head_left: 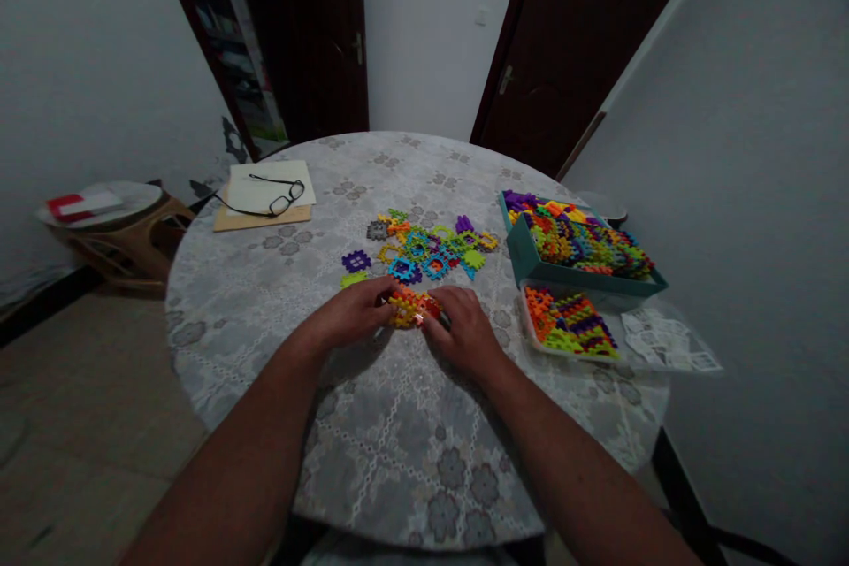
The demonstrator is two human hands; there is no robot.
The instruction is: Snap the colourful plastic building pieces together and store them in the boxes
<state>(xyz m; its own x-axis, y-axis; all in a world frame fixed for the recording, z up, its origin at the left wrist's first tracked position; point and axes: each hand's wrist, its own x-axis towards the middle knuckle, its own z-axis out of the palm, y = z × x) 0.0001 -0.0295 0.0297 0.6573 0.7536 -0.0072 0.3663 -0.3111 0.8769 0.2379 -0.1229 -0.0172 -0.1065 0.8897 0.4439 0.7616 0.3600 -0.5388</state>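
Gripping one cluster of yellow, orange and red plastic pieces (403, 311) between two hands, with the left hand (363, 309) closed on its left end and the right hand (465, 329) on its right, over one round table (378, 460). Just beyond, one loose pile (417, 245), too overlapped to count. To the right, two containers of pieces: one teal box (523, 258), one clear tub (527, 327). At far left, one pair of glasses (279, 205).

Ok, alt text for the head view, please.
The left hand and right hand hold yellow, orange and red plastic pieces over a round table; loose colourful pieces lie beyond, a filled teal box and clear tub at right.
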